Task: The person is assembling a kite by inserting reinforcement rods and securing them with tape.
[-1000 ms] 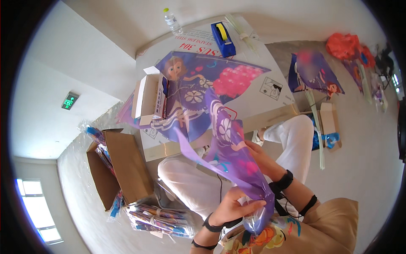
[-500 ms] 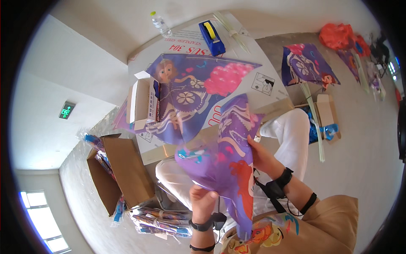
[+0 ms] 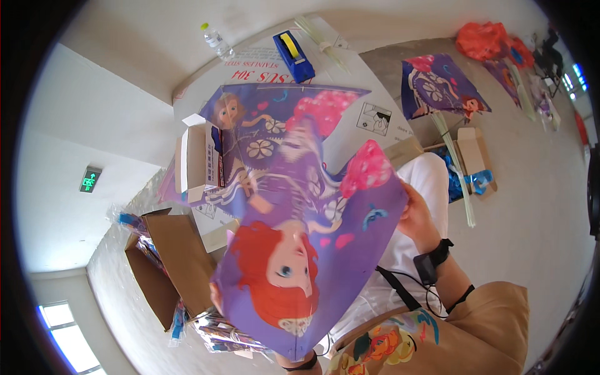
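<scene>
A purple kite with a red-haired cartoon figure and pink balloons is spread open in front of me, partly blurred. My right hand pinches its right edge. At the opposite edge, fingertips of my left hand curl round from behind; the sheet covers most of that hand. Beyond it a second purple kite lies flat on the printed white board, its near part overlapped by the held one. A small white open box sits on that kite's left side.
A blue tape dispenser, a water bottle and a bundle of pale rods are at the board's far end. To the left stands a cardboard box of packaged goods. On the right are another kite, long rods and an open box.
The folded, bunched kite has been opened out flat, its printed face now showing. My left hand has gone behind its left edge; my right hand has moved slightly right and up.
</scene>
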Demonstrator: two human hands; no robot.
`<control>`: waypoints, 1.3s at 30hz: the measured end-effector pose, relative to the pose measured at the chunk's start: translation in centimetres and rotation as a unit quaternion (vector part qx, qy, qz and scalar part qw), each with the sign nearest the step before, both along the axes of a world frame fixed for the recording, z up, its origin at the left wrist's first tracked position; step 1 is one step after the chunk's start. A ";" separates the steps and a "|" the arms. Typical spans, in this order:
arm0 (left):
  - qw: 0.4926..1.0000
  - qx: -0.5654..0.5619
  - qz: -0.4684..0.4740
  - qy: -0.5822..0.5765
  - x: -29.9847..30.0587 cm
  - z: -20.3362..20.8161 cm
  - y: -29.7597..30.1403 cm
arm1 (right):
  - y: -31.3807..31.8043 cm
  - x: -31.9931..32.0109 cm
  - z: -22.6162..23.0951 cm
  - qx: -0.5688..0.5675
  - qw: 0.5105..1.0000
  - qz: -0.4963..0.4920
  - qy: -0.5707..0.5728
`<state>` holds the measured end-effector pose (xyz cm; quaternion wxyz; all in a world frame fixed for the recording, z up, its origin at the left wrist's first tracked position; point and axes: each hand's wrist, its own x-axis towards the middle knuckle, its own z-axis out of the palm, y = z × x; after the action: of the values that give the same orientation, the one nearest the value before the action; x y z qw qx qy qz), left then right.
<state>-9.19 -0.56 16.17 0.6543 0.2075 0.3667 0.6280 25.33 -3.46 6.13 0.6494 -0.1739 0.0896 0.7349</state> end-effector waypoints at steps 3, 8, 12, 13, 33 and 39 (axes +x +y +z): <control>0.988 0.078 0.060 0.122 -1.2 0.7 2.4 | 0.2 1.1 1.4 -0.019 0.994 -0.071 0.081; 0.910 0.215 0.165 0.314 -2.1 2.4 7.2 | 2.3 1.5 4.0 0.060 0.980 -0.112 0.154; 0.968 0.118 0.188 0.116 0.2 6.5 11.4 | 4.5 2.0 7.0 0.108 0.959 -0.186 0.185; 0.966 0.194 0.042 -0.163 -0.6 6.9 12.4 | 5.3 2.1 7.5 0.130 0.955 -0.204 0.173; 0.721 0.075 -0.061 0.686 2.5 -17.9 31.7 | 25.8 8.5 -7.6 -0.092 0.952 -0.115 -0.268; 0.552 0.283 -0.163 0.767 10.0 -14.8 20.2 | 25.5 8.8 -9.6 -0.108 0.941 -0.129 -0.294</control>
<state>0.86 19.68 1.38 0.1232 0.8413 0.4930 0.1842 34.18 22.00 -3.49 0.7135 -0.4381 -0.0044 0.5469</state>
